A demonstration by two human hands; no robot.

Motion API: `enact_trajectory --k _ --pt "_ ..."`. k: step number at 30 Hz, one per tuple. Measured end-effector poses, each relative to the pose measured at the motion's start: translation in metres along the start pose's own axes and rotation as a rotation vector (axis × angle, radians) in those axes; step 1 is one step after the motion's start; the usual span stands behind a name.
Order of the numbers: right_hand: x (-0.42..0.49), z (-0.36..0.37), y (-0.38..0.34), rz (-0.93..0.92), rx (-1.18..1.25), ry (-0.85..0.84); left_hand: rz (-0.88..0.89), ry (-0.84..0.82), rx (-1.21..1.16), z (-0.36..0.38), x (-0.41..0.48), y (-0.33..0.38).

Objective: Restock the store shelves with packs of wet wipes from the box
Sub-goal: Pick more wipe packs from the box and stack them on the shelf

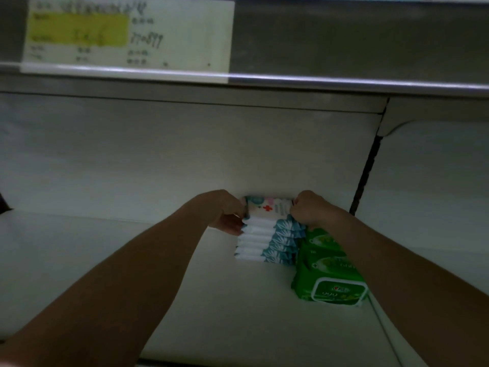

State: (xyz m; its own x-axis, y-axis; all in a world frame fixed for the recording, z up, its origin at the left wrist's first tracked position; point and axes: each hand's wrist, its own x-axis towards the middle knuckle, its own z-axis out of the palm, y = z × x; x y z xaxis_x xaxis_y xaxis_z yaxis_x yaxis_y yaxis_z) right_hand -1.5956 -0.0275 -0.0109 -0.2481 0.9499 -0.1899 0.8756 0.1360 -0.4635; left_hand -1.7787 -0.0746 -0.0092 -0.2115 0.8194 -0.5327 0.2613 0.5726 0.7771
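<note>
A white shelf (132,260) filled most of the head view, dimly lit, with a pale back panel (185,149) rising behind it. Above ran the grey front rail of the upper shelf (344,83), and a price label (127,35) with a yellow block sat in that rail at the left; its print was too blurred to read. A dark slotted upright (366,170) divided the back panel at the right.

On the shelf, right of centre, lay a stack of green wet wipe packs (328,263), the nearest one showing a white-rimmed lid. Just beside them on the left, touching, stood a row of white-and-teal wet wipe packs (264,242) on edge, running from the middle of the shelf back to the panel.

At the rear of that row, against the back panel, was one more pack (270,206) with its face turned up — white, with a red cross and teal and pink patches. Both bare forearms stretched across the shelf to it. The left hand (227,213) gripped its left end, fingers curled around the edge, and the right hand (309,207) pinched its right end, its wrist lying over the far end of the green packs. The hands were apart, with the pack spanning the gap between them.
</note>
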Motion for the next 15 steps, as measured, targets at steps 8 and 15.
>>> enact_trajectory --k 8,15 --pt "0.0009 0.0048 0.0008 0.020 -0.010 0.022 -0.015 -0.029 0.019 0.0011 -0.0083 -0.0016" --pt "0.0004 0.0034 -0.0043 0.008 -0.024 0.079 -0.004 0.040 0.020 0.0019 -0.0039 -0.0073"
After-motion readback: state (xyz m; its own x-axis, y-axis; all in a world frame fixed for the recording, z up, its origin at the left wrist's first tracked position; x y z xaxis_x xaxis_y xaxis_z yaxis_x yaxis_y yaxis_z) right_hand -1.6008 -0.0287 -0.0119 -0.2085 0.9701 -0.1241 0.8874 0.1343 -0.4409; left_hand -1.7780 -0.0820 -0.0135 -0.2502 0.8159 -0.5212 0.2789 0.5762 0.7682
